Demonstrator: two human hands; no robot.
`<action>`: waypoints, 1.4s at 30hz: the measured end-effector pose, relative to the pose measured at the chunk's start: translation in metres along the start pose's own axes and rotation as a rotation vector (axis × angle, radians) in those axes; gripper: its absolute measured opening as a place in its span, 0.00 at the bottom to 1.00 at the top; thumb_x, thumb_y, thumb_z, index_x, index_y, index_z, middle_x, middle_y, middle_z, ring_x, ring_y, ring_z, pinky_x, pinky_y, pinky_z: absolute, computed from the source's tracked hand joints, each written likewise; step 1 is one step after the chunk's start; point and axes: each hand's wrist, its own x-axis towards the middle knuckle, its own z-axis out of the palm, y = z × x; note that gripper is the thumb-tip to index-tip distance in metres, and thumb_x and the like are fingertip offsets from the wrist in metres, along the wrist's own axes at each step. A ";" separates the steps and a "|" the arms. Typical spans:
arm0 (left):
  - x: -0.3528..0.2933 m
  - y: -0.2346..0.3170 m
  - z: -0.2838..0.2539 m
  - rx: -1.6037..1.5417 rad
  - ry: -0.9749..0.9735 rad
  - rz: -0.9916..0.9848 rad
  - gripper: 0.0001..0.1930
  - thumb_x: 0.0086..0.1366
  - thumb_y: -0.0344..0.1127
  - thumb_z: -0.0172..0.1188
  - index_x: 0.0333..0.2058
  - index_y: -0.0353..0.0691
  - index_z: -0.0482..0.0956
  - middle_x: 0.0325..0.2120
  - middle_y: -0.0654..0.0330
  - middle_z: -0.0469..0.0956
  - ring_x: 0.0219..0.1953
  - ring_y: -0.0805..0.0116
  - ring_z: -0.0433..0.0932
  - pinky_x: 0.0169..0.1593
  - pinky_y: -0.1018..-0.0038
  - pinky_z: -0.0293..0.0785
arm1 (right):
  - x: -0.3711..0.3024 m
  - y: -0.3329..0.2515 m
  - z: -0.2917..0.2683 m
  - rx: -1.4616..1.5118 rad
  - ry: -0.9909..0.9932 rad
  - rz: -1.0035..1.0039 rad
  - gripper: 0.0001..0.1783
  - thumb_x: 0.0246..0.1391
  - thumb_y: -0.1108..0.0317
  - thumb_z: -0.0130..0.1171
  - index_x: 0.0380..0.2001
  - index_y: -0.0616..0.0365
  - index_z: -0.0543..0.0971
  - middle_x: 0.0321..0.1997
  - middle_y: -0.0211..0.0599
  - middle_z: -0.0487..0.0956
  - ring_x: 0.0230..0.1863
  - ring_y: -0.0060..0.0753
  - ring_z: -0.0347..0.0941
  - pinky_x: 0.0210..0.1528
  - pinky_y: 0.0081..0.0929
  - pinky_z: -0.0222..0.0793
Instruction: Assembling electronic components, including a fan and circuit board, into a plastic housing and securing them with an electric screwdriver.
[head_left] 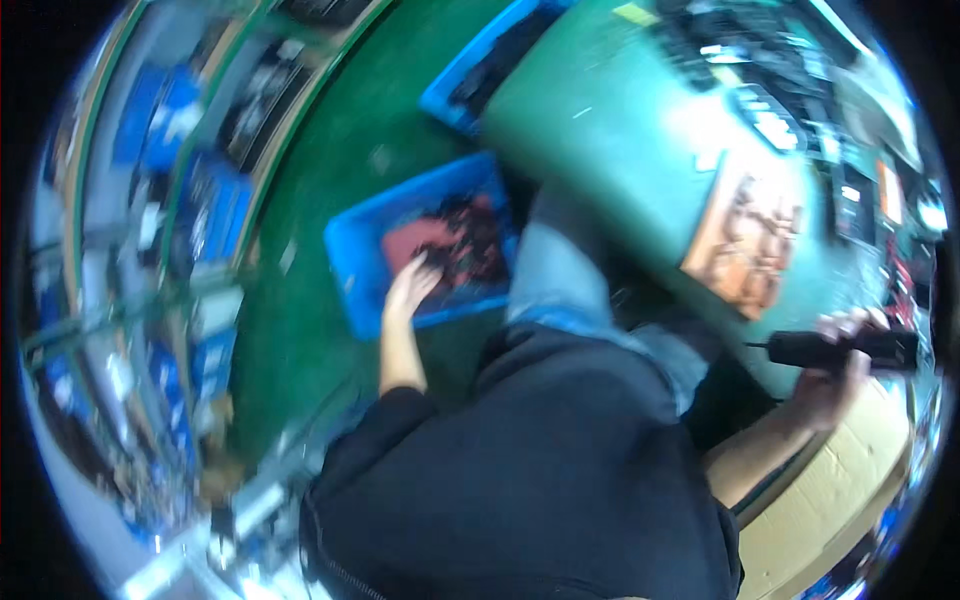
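the right hand (832, 392) grips a black cylindrical tool (800, 350), its thin bit (756, 345) probably best kept clear of the left hand (410, 287). that hand, its forearm (402, 355) stretched out, is loosely spread at dark jumbled parts (475, 240) in a blue rectangular plastic bin (352, 268); contact cannot be told. beyond the right hand lie blurred orange-brown pieces (762, 255).

I get harsh white glare across the green tabletop (590, 125) toward two o'clock, with deep shadow beneath. Blur smears the shelving (268, 160) around nine and softens the right hand (848, 378) at three; straight edges bow rimward.
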 end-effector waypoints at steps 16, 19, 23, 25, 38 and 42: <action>-0.197 0.028 0.479 1.135 -1.236 1.291 0.33 0.53 0.32 0.67 0.56 0.33 0.63 0.39 0.52 0.78 0.43 0.59 0.79 0.48 0.65 0.74 | -0.018 0.002 0.019 -0.518 0.006 -0.169 0.30 0.51 0.67 0.64 0.55 0.69 0.68 0.53 0.49 0.73 0.55 0.40 0.71 0.59 0.35 0.64; -0.209 0.002 0.516 1.007 -1.204 0.987 0.20 0.58 0.28 0.64 0.48 0.34 0.69 0.32 0.60 0.78 0.32 0.71 0.78 0.39 0.72 0.74 | -0.032 -0.037 0.028 -0.966 0.141 -0.402 0.24 0.48 0.67 0.64 0.49 0.69 0.74 0.45 0.51 0.77 0.45 0.45 0.76 0.50 0.35 0.71; -0.197 -0.005 0.550 1.021 -1.227 0.981 0.17 0.61 0.34 0.64 0.46 0.35 0.72 0.36 0.60 0.77 0.37 0.74 0.76 0.43 0.74 0.72 | -0.050 -0.048 -0.008 -1.018 0.487 -0.696 0.13 0.50 0.71 0.58 0.38 0.66 0.75 0.35 0.40 0.77 0.36 0.33 0.74 0.43 0.25 0.70; -0.188 -0.012 0.568 1.028 -1.250 0.975 0.18 0.61 0.35 0.64 0.47 0.34 0.72 0.38 0.58 0.78 0.41 0.71 0.77 0.47 0.72 0.71 | -0.044 -0.039 -0.025 -0.841 0.717 -0.521 0.10 0.54 0.73 0.55 0.40 0.65 0.74 0.35 0.36 0.76 0.38 0.26 0.72 0.44 0.22 0.68; -0.127 -0.023 0.606 0.990 -1.051 1.089 0.17 0.59 0.26 0.61 0.47 0.32 0.71 0.38 0.60 0.77 0.40 0.71 0.75 0.47 0.73 0.71 | 0.093 0.021 -0.214 -1.716 1.163 -0.094 0.17 0.54 0.70 0.56 0.48 0.61 0.72 0.46 0.53 0.73 0.49 0.52 0.71 0.51 0.44 0.67; -0.127 -0.018 0.594 1.067 -1.021 1.243 0.21 0.56 0.29 0.63 0.48 0.32 0.69 0.36 0.55 0.77 0.39 0.64 0.76 0.46 0.69 0.72 | 0.112 0.009 -0.232 -1.711 1.264 0.506 0.18 0.57 0.65 0.53 0.49 0.60 0.74 0.49 0.55 0.73 0.54 0.56 0.70 0.57 0.46 0.65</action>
